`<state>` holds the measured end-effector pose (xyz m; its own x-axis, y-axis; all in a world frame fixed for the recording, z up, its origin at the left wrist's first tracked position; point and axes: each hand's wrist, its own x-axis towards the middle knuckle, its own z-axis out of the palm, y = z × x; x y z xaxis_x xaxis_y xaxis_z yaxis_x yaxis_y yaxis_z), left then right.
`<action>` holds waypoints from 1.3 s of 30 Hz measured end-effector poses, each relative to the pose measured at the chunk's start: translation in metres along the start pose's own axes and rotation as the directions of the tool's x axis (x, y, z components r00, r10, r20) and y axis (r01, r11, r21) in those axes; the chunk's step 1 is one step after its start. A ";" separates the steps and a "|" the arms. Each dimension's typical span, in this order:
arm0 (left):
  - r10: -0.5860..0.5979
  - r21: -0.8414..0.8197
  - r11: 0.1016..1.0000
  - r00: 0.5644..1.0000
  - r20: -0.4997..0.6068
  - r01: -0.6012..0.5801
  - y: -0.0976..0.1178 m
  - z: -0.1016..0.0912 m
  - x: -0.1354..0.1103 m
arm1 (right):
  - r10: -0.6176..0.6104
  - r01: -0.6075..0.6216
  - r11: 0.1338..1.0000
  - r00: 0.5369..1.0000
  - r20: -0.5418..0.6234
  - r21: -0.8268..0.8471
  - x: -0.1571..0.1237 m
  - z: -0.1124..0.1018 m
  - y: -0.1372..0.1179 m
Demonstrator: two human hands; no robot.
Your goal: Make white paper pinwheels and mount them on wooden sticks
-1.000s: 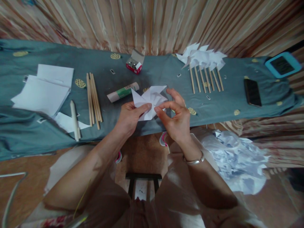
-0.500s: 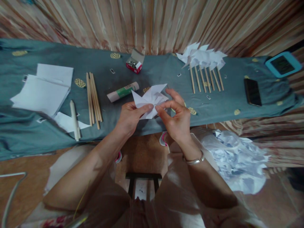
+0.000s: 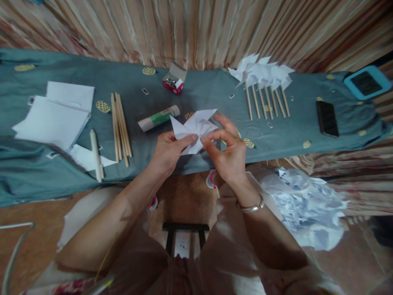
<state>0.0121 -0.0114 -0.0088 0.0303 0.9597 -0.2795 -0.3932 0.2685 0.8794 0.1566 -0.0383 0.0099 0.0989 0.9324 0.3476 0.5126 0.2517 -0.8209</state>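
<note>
A white folded paper pinwheel is held over the near edge of the table, which is covered by a grey-blue cloth. My left hand pinches its lower left part between thumb and fingers. My right hand pinches the pinwheel's centre from the right, with the other fingers curled behind the paper. A glue stick lies just beyond the paper, to the left.
Loose wooden sticks and a white pen lie left, beside a stack of white paper. A red box of pins sits at the back. Finished pinwheels on sticks, a black phone and a blue device lie right. Paper scraps lie below.
The hands and the pinwheel have shifted very slightly; my right thumb and forefinger have closed a little tighter on the paper's centre. Nothing else has moved.
</note>
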 end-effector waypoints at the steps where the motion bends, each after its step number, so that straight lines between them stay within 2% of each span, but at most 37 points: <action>1: -0.004 0.002 1.000 1.000 -0.004 0.004 0.000 0.000 0.000 | 0.005 -0.005 1.000 1.000 0.001 0.009 0.000 0.000 -0.001; 6: -0.015 0.003 1.000 1.000 -0.027 0.015 0.002 -0.001 0.002 | 0.053 -0.052 0.994 0.999 -0.009 0.100 0.001 -0.004 -0.004; 10: 0.053 0.040 0.998 0.998 -0.039 -0.051 0.002 -0.005 0.004 | 0.200 -0.182 0.943 0.979 -0.038 0.278 0.004 -0.004 -0.001; 13: 0.112 0.124 0.987 0.993 -0.043 -0.106 0.003 -0.007 0.004 | 0.351 -0.303 0.826 0.936 -0.013 0.476 0.008 0.000 0.004; 16: 0.164 0.207 0.966 0.986 -0.030 -0.154 0.005 -0.008 0.003 | 0.479 -0.430 0.652 0.872 0.100 0.624 0.010 0.003 0.007; 19: 0.195 0.245 0.952 0.981 -0.017 -0.185 0.006 -0.008 0.002 | 0.536 -0.532 0.513 0.812 0.233 0.674 0.012 0.002 0.007; 22: 0.185 0.264 0.949 0.982 -0.029 -0.171 0.005 -0.007 0.001 | 0.551 -0.559 0.444 0.787 0.279 0.701 0.012 0.001 0.005; 26: 0.163 0.240 0.959 0.986 -0.035 -0.150 0.002 -0.006 0.000 | 0.558 -0.563 0.458 0.784 0.271 0.688 0.012 0.004 0.004; 32: 0.129 0.131 0.984 0.991 -0.044 -0.122 -0.005 -0.004 0.002 | 0.475 -0.498 0.557 0.847 0.237 0.664 0.011 0.013 0.016; 39: 0.085 0.070 0.994 0.995 -0.061 -0.081 -0.005 -0.001 0.001 | 0.454 -0.462 0.620 0.870 0.190 0.634 0.010 0.019 0.017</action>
<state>0.0130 -0.0120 -0.0137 -0.0592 0.9722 -0.2264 -0.3289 0.1952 0.9240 0.1507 -0.0201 -0.0096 0.1565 0.9752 -0.1564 -0.2684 -0.1104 -0.9570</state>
